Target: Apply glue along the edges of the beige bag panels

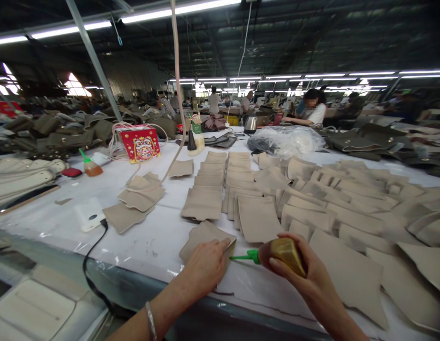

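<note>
My right hand (305,272) is wrapped around a glue bottle (285,255) with amber contents and a green nozzle. The bottle is tilted onto its side, and its thin tip points left to the edge of a beige leather piece (205,234). My left hand (207,265) grips that piece near the table's front edge, its fingers bent over it and partly hiding it. Whether the nozzle tip touches the leather I cannot tell. Just beyond lie overlapping rows of similar beige pieces (258,220), and another small pile (141,194) rests to the left.
A white device (90,214) with a black cable lies on the left of the white table (163,241). Behind it are another green-tipped bottle (93,168) and a red bag (139,143). A pale hose (177,71) hangs down over the table. Clear plastic wrap (291,141) lies farther back; people work beyond.
</note>
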`<state>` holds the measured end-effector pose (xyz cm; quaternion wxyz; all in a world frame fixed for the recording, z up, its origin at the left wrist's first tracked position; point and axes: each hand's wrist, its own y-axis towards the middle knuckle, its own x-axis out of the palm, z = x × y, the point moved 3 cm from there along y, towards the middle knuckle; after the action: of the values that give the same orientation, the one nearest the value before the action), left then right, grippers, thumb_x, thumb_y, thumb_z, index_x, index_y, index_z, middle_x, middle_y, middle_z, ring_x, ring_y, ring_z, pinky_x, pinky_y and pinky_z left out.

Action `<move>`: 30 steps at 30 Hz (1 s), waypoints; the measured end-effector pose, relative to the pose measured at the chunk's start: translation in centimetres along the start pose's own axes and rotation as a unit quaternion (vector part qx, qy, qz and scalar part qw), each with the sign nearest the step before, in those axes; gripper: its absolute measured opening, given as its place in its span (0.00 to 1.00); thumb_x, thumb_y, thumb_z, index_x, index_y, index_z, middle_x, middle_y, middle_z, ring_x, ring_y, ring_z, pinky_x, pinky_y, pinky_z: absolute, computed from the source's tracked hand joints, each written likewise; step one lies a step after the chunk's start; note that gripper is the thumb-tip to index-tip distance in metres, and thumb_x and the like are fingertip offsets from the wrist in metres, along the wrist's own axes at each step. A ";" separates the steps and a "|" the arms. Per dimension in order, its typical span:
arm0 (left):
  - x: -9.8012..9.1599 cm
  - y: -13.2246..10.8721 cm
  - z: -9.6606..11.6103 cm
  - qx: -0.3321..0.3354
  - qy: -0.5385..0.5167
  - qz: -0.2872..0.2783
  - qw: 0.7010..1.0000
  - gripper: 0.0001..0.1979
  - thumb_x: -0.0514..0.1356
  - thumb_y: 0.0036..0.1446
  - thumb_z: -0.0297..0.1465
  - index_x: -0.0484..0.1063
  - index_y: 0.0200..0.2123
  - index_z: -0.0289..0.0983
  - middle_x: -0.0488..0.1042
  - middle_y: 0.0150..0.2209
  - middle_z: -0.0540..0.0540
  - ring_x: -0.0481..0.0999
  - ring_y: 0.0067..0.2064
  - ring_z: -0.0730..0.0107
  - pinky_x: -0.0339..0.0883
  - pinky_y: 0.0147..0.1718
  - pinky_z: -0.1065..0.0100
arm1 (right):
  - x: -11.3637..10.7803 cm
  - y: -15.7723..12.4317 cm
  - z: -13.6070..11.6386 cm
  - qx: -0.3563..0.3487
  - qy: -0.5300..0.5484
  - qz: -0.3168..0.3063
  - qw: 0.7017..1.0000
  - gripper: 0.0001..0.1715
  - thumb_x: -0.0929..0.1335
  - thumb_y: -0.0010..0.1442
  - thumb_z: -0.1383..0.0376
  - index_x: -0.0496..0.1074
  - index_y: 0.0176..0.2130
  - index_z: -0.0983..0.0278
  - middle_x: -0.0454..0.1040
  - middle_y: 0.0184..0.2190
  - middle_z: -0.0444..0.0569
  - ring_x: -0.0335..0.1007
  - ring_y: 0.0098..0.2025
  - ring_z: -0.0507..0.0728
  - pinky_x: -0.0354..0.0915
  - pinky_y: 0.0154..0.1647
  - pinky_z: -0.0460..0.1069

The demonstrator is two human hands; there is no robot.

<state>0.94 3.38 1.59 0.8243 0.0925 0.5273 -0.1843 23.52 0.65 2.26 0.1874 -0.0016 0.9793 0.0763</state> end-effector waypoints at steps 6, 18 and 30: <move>0.1 -0.2 0.0 0.003 -0.005 0.007 1.000 0.25 0.43 0.61 0.27 0.63 0.60 0.38 0.76 0.43 0.41 0.76 0.45 0.54 0.69 0.46 0.54 | 0.4 -0.9 0.5 0.010 0.019 -0.058 0.998 0.31 0.71 0.58 0.49 0.58 0.53 0.58 0.71 0.36 0.42 0.70 0.36 0.58 0.65 0.36 0.47; 0.1 -0.5 -0.2 0.001 -0.036 0.015 0.999 0.23 0.42 0.64 0.29 0.63 0.59 0.36 0.75 0.46 0.41 0.74 0.48 0.57 0.67 0.50 0.56 | 1.0 -2.0 0.8 0.006 0.026 -0.025 0.999 0.30 0.71 0.60 0.50 0.58 0.53 0.57 0.70 0.37 0.42 0.69 0.37 0.58 0.64 0.37 0.46; 0.2 -0.6 0.1 -0.010 -0.034 0.004 0.999 0.23 0.43 0.64 0.28 0.62 0.60 0.36 0.73 0.51 0.41 0.73 0.52 0.60 0.65 0.54 0.59 | 0.9 -2.1 1.0 -0.021 0.011 -0.010 1.000 0.29 0.72 0.59 0.52 0.59 0.54 0.57 0.70 0.42 0.44 0.69 0.40 0.59 0.65 0.38 0.47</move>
<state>0.82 2.74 1.45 0.8433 0.0799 0.5004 -0.1791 23.09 -1.26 0.67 0.1768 -0.0163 0.9795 0.0950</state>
